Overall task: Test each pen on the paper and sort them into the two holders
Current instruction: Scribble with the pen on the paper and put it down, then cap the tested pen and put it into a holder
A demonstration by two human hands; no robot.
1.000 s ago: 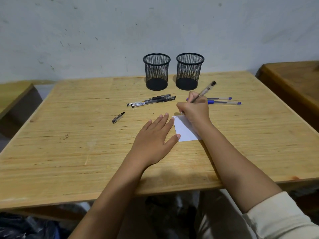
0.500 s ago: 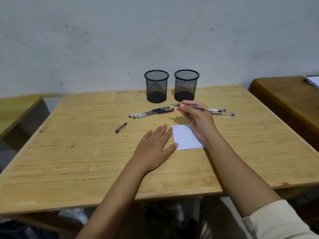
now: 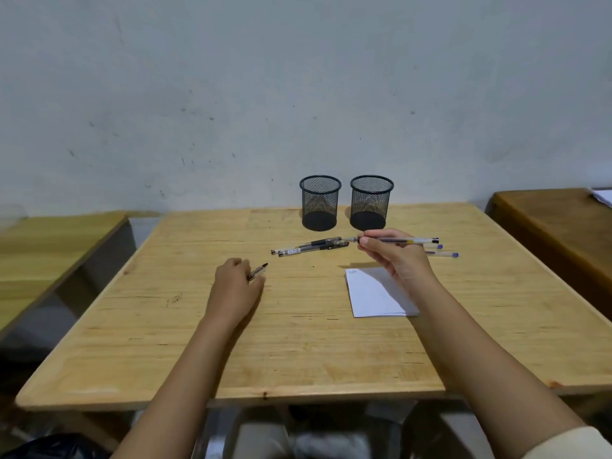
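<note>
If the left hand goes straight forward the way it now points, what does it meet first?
Most likely the two black pens lying on the table, near their left ends. The left hand, holding the pen cap, points forward and a little right; depth is uncertain.

Black pens (image 3: 309, 247) lie just before the left holder (image 3: 320, 203). Open table (image 3: 298, 342) runs between them and the paper (image 3: 377, 293).

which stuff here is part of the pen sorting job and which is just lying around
Job: held pen in right hand; cap in left hand; black pens; blue pens; paper; left holder; right holder.

Lying about: sheets on the dark side table; bench; black bag.
</note>
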